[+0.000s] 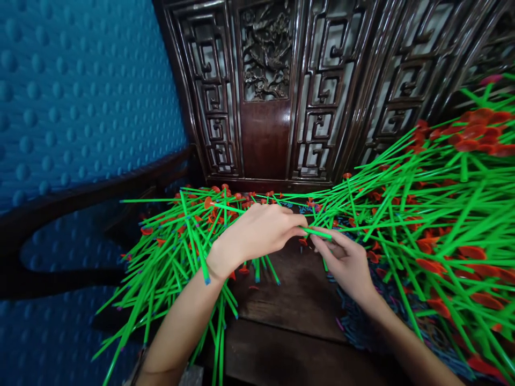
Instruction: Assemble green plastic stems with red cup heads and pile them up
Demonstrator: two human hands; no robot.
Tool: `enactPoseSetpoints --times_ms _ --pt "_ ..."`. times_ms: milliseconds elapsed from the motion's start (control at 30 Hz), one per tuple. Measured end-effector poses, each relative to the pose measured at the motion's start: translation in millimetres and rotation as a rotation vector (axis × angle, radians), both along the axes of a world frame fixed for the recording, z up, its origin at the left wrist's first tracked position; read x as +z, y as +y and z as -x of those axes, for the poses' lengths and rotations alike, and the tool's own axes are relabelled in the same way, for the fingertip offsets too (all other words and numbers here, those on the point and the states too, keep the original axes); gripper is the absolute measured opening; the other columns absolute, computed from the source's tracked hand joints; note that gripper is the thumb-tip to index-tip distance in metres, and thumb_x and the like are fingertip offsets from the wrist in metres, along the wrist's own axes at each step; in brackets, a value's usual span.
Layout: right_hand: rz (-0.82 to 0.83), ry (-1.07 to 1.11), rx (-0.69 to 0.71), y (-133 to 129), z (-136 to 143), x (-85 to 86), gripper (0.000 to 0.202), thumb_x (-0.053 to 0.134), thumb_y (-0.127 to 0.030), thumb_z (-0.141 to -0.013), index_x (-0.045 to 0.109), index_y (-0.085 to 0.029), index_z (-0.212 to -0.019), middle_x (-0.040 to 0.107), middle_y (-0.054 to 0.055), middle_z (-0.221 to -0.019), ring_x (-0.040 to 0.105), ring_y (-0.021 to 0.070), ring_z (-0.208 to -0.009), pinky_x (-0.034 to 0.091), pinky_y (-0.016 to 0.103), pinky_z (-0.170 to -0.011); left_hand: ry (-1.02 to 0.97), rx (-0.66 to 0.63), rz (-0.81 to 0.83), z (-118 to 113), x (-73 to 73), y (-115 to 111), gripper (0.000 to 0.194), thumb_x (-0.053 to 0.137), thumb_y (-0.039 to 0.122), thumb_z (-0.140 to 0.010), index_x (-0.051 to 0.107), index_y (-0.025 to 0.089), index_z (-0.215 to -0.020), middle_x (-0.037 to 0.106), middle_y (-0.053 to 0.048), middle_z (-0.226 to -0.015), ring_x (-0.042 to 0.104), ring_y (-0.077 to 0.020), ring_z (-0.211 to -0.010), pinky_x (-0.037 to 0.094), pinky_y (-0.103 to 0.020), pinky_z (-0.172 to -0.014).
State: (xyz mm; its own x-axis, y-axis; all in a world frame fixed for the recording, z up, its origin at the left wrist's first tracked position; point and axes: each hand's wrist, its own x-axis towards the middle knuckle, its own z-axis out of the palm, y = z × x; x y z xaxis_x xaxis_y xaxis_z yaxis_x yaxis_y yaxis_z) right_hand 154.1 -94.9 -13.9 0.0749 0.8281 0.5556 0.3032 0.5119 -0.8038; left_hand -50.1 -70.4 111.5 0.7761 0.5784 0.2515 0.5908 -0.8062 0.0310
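Observation:
My left hand [267, 230] reaches across the middle, its fingers closed on a thin green plastic stick [319, 234]. A red cup-shaped tip [208, 203], apparently on the same stick, shows behind my left wrist. My right hand [348, 265] meets it from the right, thumb and fingers drawn together at the stick's free end. Whether a small piece also sits between those fingertips is hidden. Under both hands lies a dark wooden seat [285, 300]. Loose green sticks with red cups [173, 257] are heaped on the left, close to my left forearm.
A larger heap of green sticks with red cups [454, 214] rises on the right. Small bluish pieces [358, 321] are piled beneath my right wrist. Carved dark wooden panels [265, 139] stand behind. A curved wooden armrest [80, 198] and blue dimpled padding [80, 80] are at left.

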Motion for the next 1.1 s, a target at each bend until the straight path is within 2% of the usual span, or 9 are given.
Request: enactPoseSetpoints --times_ms 167,300,500,867,967,1100 --pt "0.01 0.204 0.008 -3 3 10.9 0.017 0.077 -0.036 -0.082 0.073 -0.022 -0.091 0.07 0.0 -0.07 0.068 0.016 -0.061 0.061 0.028 -0.061 0.058 0.035 0.03 -3 -0.8 5 0.018 0.051 0.027 -0.101 0.068 0.023 -0.105 0.074 -0.003 -0.1 0.072 -0.0204 -0.086 0.047 -0.027 -0.065" --pt "0.067 0.282 0.057 -5 1 13.5 0.021 0.075 -0.041 -0.085 0.072 -0.021 -0.091 0.074 0.004 -0.076 0.07 0.0174 -0.065 0.062 0.03 -0.067 0.064 0.042 0.036 -2 -2.1 7 0.019 0.049 0.027 -0.101 0.067 0.024 -0.108 0.074 -0.003 -0.1 0.072 -0.0198 -0.085 0.048 -0.027 -0.066" --pt "0.121 0.417 0.14 -5 -2 12.3 0.016 0.075 -0.035 -0.087 0.072 -0.022 -0.096 0.077 0.005 -0.084 0.073 0.0168 -0.072 0.061 0.028 -0.071 0.044 0.099 0.039 1 -1.3 9 0.02 0.049 0.028 -0.101 0.069 0.024 -0.106 0.074 -0.002 -0.101 0.071 -0.0196 -0.086 0.047 -0.026 -0.066" --pt "0.058 0.274 0.083 -9 1 19.0 0.018 0.078 -0.036 -0.083 0.076 -0.02 -0.09 0.078 0.005 -0.076 0.075 0.0217 -0.067 0.066 0.034 -0.066 0.049 0.042 0.023 0 -6.1 14 0.02 0.053 0.027 -0.099 0.073 0.025 -0.102 0.075 -0.003 -0.096 0.072 -0.0207 -0.088 0.048 -0.027 -0.07" --pt "0.08 0.274 0.17 -10 -1 20.5 0.016 0.079 -0.035 -0.082 0.077 -0.02 -0.088 0.078 0.006 -0.077 0.075 0.0217 -0.065 0.066 0.034 -0.065 0.033 0.003 0.078 3 -4.3 14 0.02 0.055 0.026 -0.099 0.075 0.025 -0.1 0.077 -0.002 -0.095 0.072 -0.02 -0.088 0.047 -0.027 -0.07" --pt "0.15 0.342 0.378 -10 -4 21.3 0.015 0.082 -0.036 -0.08 0.077 -0.021 -0.083 0.078 0.006 -0.072 0.074 0.0204 -0.058 0.063 0.031 -0.055 0.005 -0.118 0.244 7 -1.9 16 0.021 0.057 0.021 -0.097 0.077 0.023 -0.095 0.078 -0.001 -0.089 0.072 -0.0165 -0.08 0.045 -0.025 -0.069"
